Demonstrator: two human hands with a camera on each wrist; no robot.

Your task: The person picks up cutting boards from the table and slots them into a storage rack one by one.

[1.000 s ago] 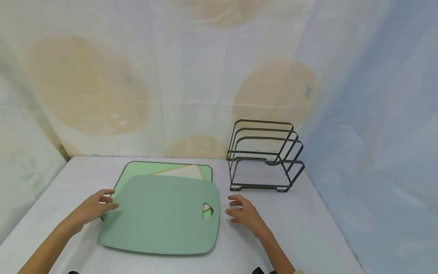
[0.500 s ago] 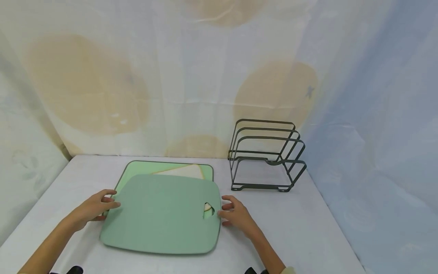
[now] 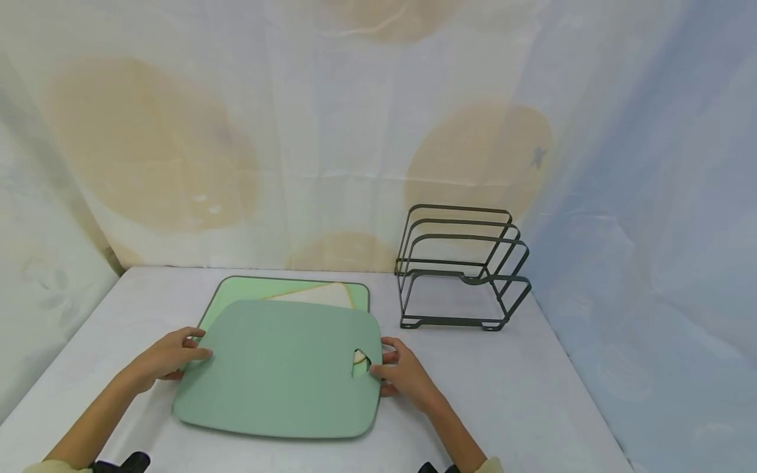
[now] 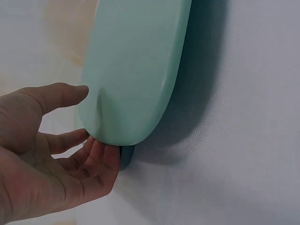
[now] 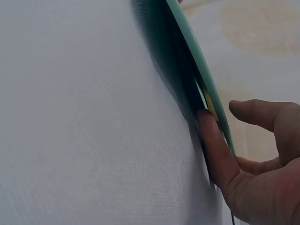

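I see the sage-green plastic cutting board with a handle cutout point(image 3: 278, 368) lying flat at lower centre on the white tabletop point(image 3: 532, 394), long axis left to right — between both hands. My left hand point(image 3: 168, 358) pinches its left edge; my right hand point(image 3: 402, 374) clamps the cutout side.

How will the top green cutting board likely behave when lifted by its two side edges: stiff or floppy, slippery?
The top green cutting board is probably stiff: its thin edge stays straight in the right wrist view. Its smooth, slightly glossy face may be slippery, so the left hand and right hand at opposite edges seem sensible. It may slide on the boards underneath.
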